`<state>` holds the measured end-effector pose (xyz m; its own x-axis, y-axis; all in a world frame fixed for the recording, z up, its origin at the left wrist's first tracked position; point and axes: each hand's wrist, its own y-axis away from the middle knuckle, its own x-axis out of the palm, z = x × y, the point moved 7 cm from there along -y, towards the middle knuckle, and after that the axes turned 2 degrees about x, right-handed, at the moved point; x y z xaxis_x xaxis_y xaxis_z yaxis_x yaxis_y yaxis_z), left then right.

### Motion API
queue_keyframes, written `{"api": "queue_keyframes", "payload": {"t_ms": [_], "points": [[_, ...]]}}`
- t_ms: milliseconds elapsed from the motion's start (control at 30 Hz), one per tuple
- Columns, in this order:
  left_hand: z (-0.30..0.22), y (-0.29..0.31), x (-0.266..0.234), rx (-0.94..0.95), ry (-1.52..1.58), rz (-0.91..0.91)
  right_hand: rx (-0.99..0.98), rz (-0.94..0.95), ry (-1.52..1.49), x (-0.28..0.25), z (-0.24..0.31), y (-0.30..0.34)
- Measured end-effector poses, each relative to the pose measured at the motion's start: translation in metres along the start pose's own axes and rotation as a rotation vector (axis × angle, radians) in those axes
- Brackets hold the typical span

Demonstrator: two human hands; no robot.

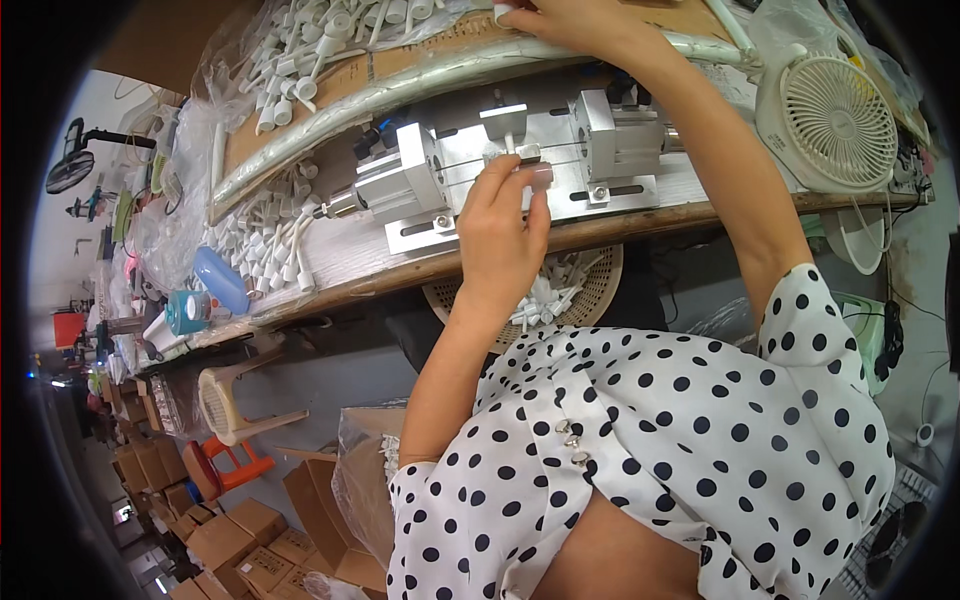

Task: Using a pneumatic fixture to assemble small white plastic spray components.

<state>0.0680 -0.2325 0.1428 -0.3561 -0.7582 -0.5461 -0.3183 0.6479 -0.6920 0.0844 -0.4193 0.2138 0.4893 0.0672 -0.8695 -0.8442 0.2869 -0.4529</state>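
My left hand is at the middle of a metal clamping fixture, fingers and thumb closed round a small white plastic fitting that they mostly cover. Just beyond the fingertips, a white block on a stem stands in the fixture. Silver cylinder blocks face each other on the left and right. My right hand reaches over the far tray edge, its fingers closed on a white cap-shaped plastic piece. The top edge of the picture cuts off part of that hand.
A cardboard-lined tray with a plastic-wrapped rim holds many white fittings. More fittings lie left of the fixture, near a blue plastic piece. A white fan stands right. Below the bench edge is a basket of fittings.
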Motion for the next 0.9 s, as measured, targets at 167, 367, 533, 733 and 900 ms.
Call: {"api": "queue_keyframes", "payload": {"t_ms": [167,367,533,733,900], "points": [[0.002,0.001,0.003,-0.018,-0.059,0.103,-0.096,-0.217,-0.431,-0.017,0.026,0.049],[0.013,-0.025,-0.011,-0.133,0.123,0.178,-0.243,-0.273,-0.541,-0.028,0.067,0.122],[0.103,-0.093,-0.107,-0.158,-0.208,-0.263,-0.34,-0.14,-0.431,0.009,0.09,0.135],[0.204,-0.128,-0.097,-0.027,-0.7,0.07,-0.389,-0.084,-0.263,0.026,0.094,0.124],[0.169,-0.129,-0.091,-0.033,-0.675,0.097,-0.387,-0.035,-0.207,0.028,0.091,0.118]]}}
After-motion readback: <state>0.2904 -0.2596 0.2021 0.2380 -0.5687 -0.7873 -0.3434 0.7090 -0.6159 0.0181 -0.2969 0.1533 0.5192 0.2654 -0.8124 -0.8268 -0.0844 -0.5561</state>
